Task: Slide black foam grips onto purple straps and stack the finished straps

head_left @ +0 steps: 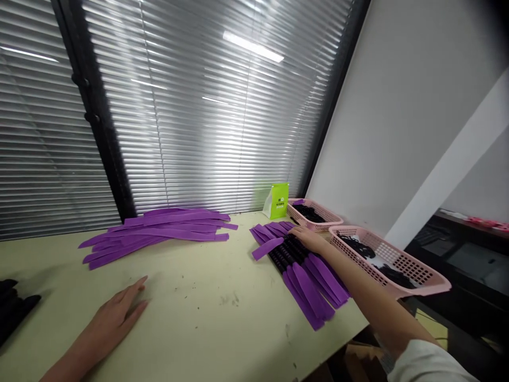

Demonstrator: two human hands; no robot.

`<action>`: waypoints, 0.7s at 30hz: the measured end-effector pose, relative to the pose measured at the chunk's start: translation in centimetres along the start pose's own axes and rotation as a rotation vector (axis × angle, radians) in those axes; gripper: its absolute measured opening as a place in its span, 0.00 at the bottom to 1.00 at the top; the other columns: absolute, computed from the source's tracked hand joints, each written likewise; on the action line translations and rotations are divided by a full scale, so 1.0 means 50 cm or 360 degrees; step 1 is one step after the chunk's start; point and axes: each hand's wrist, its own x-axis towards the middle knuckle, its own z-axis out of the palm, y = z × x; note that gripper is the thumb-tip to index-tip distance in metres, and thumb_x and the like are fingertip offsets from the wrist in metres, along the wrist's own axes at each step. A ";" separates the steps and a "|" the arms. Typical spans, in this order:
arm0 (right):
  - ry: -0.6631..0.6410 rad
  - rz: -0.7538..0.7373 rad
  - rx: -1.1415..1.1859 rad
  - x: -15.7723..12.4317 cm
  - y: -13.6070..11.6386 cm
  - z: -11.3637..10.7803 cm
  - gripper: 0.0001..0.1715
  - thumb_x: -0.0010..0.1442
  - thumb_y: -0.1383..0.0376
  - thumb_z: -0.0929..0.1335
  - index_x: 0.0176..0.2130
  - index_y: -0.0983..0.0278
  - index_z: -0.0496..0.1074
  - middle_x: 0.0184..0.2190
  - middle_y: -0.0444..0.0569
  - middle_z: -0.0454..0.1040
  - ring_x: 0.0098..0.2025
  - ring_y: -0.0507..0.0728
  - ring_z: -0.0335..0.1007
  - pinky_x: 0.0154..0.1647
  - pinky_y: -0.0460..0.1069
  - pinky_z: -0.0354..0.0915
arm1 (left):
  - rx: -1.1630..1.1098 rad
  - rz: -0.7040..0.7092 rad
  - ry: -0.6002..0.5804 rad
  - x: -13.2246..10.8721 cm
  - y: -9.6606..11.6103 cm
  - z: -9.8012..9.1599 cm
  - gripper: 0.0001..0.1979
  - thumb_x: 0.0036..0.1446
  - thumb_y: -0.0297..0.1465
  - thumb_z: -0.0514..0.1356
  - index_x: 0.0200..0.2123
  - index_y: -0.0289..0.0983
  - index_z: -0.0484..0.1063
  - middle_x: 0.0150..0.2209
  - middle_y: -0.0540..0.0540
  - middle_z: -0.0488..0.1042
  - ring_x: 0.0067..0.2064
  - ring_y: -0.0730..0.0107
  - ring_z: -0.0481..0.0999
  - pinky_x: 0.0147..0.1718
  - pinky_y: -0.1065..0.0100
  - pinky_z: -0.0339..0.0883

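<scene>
My left hand (115, 318) hovers over or rests on the table with fingers stretched out and nothing in them. At the right, my right hand (305, 236) lies on a stack of purple strips with black corded middles (292, 254), its fingers closed over the black part. One purple strip (268, 248) lies slantwise on top, its inner end running towards those fingers. The fingertips are partly hidden. A heap of flat purple strips (167, 231) lies at the back left of the table.
The pale yellow table (191, 329) has dark specks. Two pink baskets (429, 286) (332, 218) with black cords line the right edge. A green and white bag (279, 201) stands by the window blinds (222, 132). Black items (16, 313) lie far left.
</scene>
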 end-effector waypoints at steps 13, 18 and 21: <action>0.0467 0.0623 0.0240 -0.019 0.078 -0.060 0.25 0.53 0.74 0.61 0.50 0.65 0.71 0.47 0.53 0.74 0.49 0.59 0.70 0.53 0.55 0.65 | 0.0018 -0.0014 -0.0032 0.001 -0.038 0.026 0.35 0.58 0.50 0.51 0.64 0.41 0.52 0.56 0.44 0.70 0.56 0.58 0.70 0.51 0.62 0.67; 0.0554 0.0783 0.0219 -0.045 0.115 -0.085 0.20 0.55 0.73 0.59 0.43 0.65 0.74 0.43 0.54 0.76 0.46 0.59 0.72 0.49 0.55 0.67 | 0.0023 -0.0020 -0.0041 0.001 -0.036 0.026 0.35 0.59 0.50 0.50 0.65 0.42 0.51 0.56 0.44 0.70 0.57 0.57 0.69 0.50 0.62 0.68; 0.0455 0.0678 0.0227 -0.037 0.089 -0.065 0.19 0.54 0.72 0.61 0.42 0.63 0.75 0.41 0.51 0.77 0.44 0.58 0.72 0.48 0.53 0.67 | 0.0003 -0.0040 -0.0028 0.000 -0.035 0.030 0.35 0.58 0.50 0.50 0.65 0.41 0.51 0.56 0.44 0.70 0.57 0.57 0.69 0.50 0.62 0.67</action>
